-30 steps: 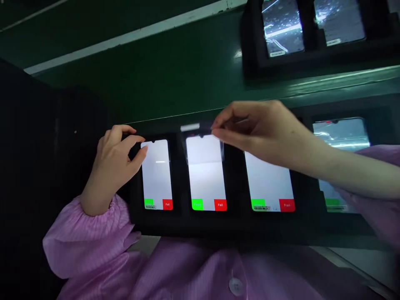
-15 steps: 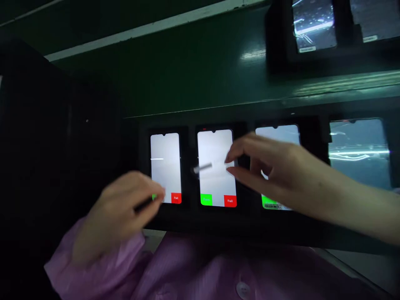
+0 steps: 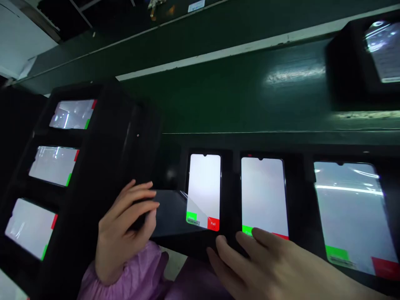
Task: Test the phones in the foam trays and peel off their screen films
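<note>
A dark, partly see-through sheet is pinched at its left end by my left hand. Its right part slants across the lower half of a lit phone, whose green and red "Fail" boxes show. To the right stands a second lit phone in the black holder. My right hand, fingers apart and holding nothing, hovers at that phone's bottom edge and partly covers its coloured boxes. A third phone is further right, with ceiling light reflected on it.
On the left, a black rack carries several lit phones turned sideways. Behind the holder runs a green surface with a pale strip. Another black holder with a phone is at the upper right.
The view has swung left, bringing the left rack into sight. My left hand now grips the dark sheet. My right hand has moved down from its near-pinch over the phones and spread its fingers.
</note>
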Demonstrator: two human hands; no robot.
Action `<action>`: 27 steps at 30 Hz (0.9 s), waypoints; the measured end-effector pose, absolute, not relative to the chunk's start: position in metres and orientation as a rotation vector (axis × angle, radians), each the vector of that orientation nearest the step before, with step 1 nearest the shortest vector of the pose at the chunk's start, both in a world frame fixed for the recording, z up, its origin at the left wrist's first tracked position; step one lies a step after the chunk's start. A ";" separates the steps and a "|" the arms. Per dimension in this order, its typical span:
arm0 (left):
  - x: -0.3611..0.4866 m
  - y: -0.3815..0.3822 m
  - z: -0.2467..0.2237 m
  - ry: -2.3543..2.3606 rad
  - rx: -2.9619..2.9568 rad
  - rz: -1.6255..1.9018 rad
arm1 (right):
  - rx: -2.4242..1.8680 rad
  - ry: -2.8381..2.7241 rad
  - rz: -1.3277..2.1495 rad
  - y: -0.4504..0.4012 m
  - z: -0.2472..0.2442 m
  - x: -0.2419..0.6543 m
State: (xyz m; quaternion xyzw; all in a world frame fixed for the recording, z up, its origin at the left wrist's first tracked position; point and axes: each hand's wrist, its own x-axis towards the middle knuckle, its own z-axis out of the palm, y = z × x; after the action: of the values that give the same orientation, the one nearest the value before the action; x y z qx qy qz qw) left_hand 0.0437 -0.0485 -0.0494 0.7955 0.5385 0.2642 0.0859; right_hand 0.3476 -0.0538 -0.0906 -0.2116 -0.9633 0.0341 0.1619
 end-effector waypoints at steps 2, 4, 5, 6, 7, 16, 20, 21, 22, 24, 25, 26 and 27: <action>0.045 -0.034 -0.058 1.602 2.368 0.824 | -0.593 -2.749 -0.003 -0.046 -0.090 0.336; 0.046 -0.022 -0.065 1.590 2.340 0.859 | -0.604 -2.751 -0.050 -0.037 -0.088 0.330; 0.047 -0.018 -0.067 1.591 2.324 0.868 | -0.600 -2.753 -0.062 -0.034 -0.086 0.329; 0.048 -0.014 -0.069 1.591 2.318 0.878 | -0.589 -2.753 -0.070 -0.031 -0.084 0.328; 0.049 -0.011 -0.071 1.584 2.320 0.885 | -0.584 -2.751 -0.074 -0.029 -0.081 0.328; 0.058 0.004 -0.094 1.481 2.183 1.074 | -0.649 -2.699 0.227 0.008 -0.088 0.326; 0.057 0.005 -0.105 1.390 1.886 1.157 | -0.897 -2.465 0.656 0.058 -0.086 0.332; 0.059 0.007 -0.106 1.394 1.821 1.184 | -0.972 -2.342 0.771 0.070 -0.084 0.333; 0.062 0.010 -0.107 1.406 1.778 1.189 | -1.043 -2.222 0.881 0.081 -0.082 0.335; 0.071 0.020 -0.106 1.445 1.748 1.120 | -1.139 -2.049 1.040 0.095 -0.078 0.338; 0.077 0.025 -0.105 1.459 1.745 1.066 | -1.159 -2.018 1.086 0.097 -0.076 0.340; 0.083 0.030 -0.105 1.459 1.739 1.030 | -1.162 -2.020 1.113 0.096 -0.075 0.344; 0.088 0.034 -0.104 1.444 1.727 1.026 | -1.155 -2.027 1.127 0.092 -0.074 0.350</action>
State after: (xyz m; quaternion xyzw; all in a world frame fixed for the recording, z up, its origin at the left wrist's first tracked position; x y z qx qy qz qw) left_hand 0.0877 0.0343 -0.1039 0.6594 0.5516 0.3918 0.3277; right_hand 0.3504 0.0921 -0.0739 -0.4291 -0.7528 0.4185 0.2720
